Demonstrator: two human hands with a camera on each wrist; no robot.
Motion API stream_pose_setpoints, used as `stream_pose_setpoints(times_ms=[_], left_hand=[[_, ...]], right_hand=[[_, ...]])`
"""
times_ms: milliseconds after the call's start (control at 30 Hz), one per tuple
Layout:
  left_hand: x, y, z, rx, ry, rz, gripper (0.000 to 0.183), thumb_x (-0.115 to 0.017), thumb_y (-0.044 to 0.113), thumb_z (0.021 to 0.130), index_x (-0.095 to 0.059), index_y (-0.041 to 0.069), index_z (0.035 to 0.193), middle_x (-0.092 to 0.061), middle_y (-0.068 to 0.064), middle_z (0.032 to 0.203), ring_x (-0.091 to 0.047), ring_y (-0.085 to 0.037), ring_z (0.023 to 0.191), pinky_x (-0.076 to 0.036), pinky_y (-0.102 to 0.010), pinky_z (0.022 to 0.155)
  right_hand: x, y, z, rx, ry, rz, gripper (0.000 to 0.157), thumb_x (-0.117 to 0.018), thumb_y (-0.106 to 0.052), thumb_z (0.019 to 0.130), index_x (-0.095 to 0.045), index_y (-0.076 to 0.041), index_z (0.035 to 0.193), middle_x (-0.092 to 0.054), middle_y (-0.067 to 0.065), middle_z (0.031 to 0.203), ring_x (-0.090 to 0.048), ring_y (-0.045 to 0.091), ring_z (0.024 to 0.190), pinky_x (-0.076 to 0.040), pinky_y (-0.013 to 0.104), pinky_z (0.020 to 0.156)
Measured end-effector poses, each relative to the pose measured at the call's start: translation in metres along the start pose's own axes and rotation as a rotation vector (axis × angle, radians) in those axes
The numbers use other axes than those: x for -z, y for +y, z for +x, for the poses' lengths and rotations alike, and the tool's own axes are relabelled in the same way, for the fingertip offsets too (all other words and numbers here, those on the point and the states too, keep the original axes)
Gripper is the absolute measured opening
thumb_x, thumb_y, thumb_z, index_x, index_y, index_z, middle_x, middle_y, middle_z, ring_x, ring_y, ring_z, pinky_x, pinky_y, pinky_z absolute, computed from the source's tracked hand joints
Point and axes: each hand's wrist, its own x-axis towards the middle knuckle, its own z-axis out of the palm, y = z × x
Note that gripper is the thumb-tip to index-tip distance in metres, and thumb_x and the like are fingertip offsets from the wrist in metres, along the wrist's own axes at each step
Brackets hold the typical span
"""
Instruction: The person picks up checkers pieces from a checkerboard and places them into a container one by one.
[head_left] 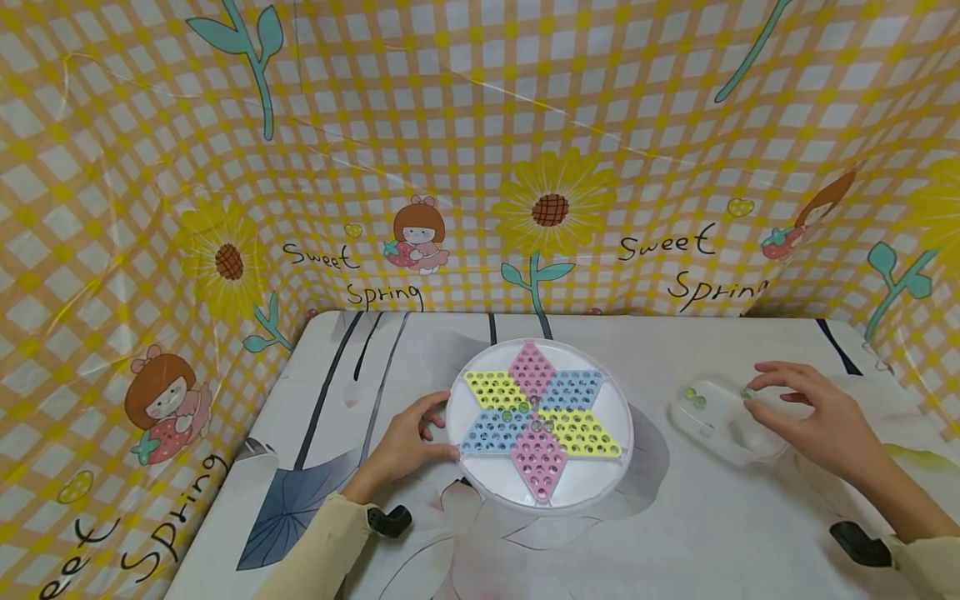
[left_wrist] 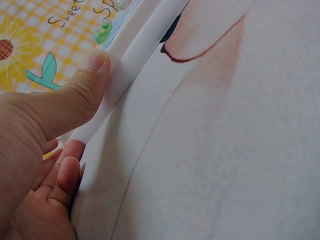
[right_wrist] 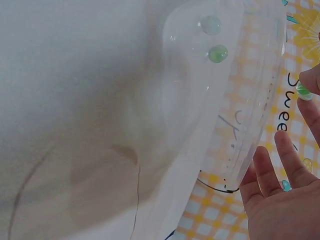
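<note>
A round white Chinese checkers board [head_left: 611, 408] lies on the table, its star of pink, yellow and blue points full of holes. Green marbles [head_left: 507, 417] and clear marbles [head_left: 536, 426] sit near its centre. My left hand [head_left: 411, 437] grips the board's left rim; in the left wrist view the thumb [left_wrist: 87, 82] lies against the rim, with curled fingers below. Over a clear plastic tray [head_left: 678, 421] at the right, my right hand [head_left: 813, 408] pinches a green marble [right_wrist: 303, 91] between thumb and forefinger. Two more marbles [right_wrist: 218, 53] rest in the tray.
A printed cloth covers the table [head_left: 420, 350]. Behind and beside it hangs a yellow checked curtain [head_left: 465, 125] with sunflowers. Black straps [head_left: 390, 522] sit at both wrists. The tray stands to the right of the board, with a gap between them.
</note>
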Motion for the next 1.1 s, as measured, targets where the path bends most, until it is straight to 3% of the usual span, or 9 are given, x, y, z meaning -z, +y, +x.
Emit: stream_pose_setpoints(times_ms=[500, 767, 1100], left_hand=[[0.0006, -0.0017, 0.0006, 0.005, -0.016, 0.001, 0.090, -0.095, 0.021, 0.073, -0.049, 0.015, 0.151, -0.063, -0.004, 0.106, -0.054, -0.017, 0.083, -0.047, -0.029, 0.075], [0.0006, -0.0024, 0.0011, 0.008, -0.016, 0.010, 0.091, -0.095, 0.022, 0.073, -0.049, 0.015, 0.151, -0.062, -0.002, 0.106, -0.055, -0.017, 0.084, -0.047, -0.029, 0.075], [0.0003, -0.0019, 0.0005, 0.007, -0.015, 0.005, 0.091, -0.095, 0.020, 0.073, -0.049, 0.015, 0.151, -0.062, -0.002, 0.106, -0.054, -0.017, 0.084, -0.047, -0.030, 0.075]], right_hand=[[-0.0030, 0.0022, 0.0013, -0.004, -0.012, 0.000, 0.025, -0.084, -0.008, 0.085, -0.072, -0.013, 0.106, -0.050, -0.023, 0.127, -0.035, -0.022, 0.115, -0.034, -0.002, 0.082], [-0.0029, -0.0034, 0.0025, -0.095, -0.043, -0.053, 0.049, -0.083, -0.021, 0.089, -0.063, -0.009, 0.131, -0.055, 0.018, 0.134, -0.036, -0.019, 0.103, -0.031, -0.003, 0.078], [-0.0028, -0.0050, 0.0028, -0.119, -0.079, -0.064, 0.057, -0.081, -0.028, 0.090, -0.059, -0.009, 0.139, -0.053, 0.023, 0.138, -0.038, -0.015, 0.101, -0.030, -0.003, 0.075]])
